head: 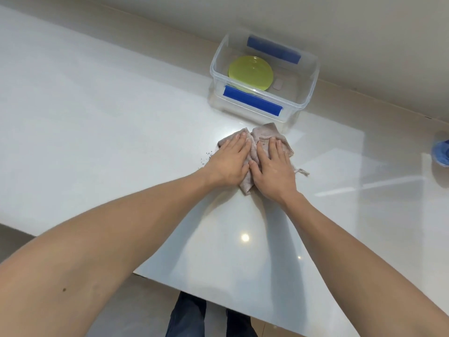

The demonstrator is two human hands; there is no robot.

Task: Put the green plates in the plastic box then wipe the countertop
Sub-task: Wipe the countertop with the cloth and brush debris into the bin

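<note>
Green plates (250, 72) lie stacked inside the clear plastic box (305, 98) with blue clip handles, which stands at the back of the white countertop (97, 122). In front of the box a crumpled grey-pink cloth (264, 133) lies on the counter. My left hand (229, 164) and my right hand (273, 170) both press flat on the cloth, fingers together, side by side. A few dark crumbs (206, 158) sit just left of my left hand.
A blue object (441, 152) is cut off at the right edge of the counter. The wall runs behind the box. The counter's near edge runs diagonally above my legs (187, 317) and the floor.
</note>
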